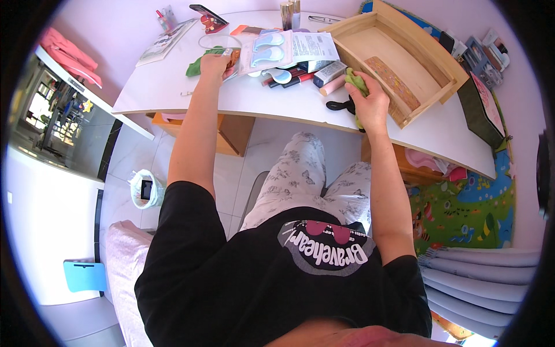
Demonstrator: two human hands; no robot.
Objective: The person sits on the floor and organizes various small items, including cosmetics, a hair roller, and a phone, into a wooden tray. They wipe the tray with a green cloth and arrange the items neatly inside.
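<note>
Beside the wooden drawer (388, 43), grips a soft green item (356, 83) in the right hand (370, 102), pinched between thumb and fingers, probably because of its limpness. Notes a black cord (340, 106) just below; cannot tell whether held or lying. Rests the left hand (214, 65) by an orange-brown item (233, 58), near a green cloth (195, 67); cannot tell whether closed on either. Between both hands, finds slim cosmetic tubes (298, 80) next to a pale packet (269, 47), seemingly heaped for easy reach. Records drawer laid open side up on the white desk (156, 88), likely set aside for working room.
</note>
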